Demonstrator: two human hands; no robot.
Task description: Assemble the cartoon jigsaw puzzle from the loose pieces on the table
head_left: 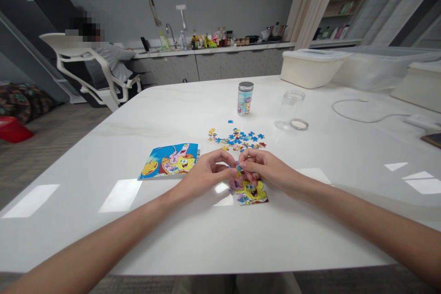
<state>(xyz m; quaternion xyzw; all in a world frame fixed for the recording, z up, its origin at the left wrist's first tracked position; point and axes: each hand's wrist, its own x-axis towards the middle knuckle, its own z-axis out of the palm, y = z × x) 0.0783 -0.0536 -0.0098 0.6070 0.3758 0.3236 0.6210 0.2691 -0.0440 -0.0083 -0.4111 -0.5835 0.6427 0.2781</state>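
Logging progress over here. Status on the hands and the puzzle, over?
Left hand and right hand close together at far edge of partly assembled SpongeBob jigsaw puzzle. Hands hide part of it. Loose puzzle pieces just beyond.

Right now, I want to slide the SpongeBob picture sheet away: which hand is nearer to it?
Left. The left hand is by the picture sheet's right edge; the right hand is farther right, past the left one.

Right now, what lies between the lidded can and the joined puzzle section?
In the head view, loose puzzle pieces lie between the lidded can and the joined puzzle section, with the left hand and right hand over its far edge.
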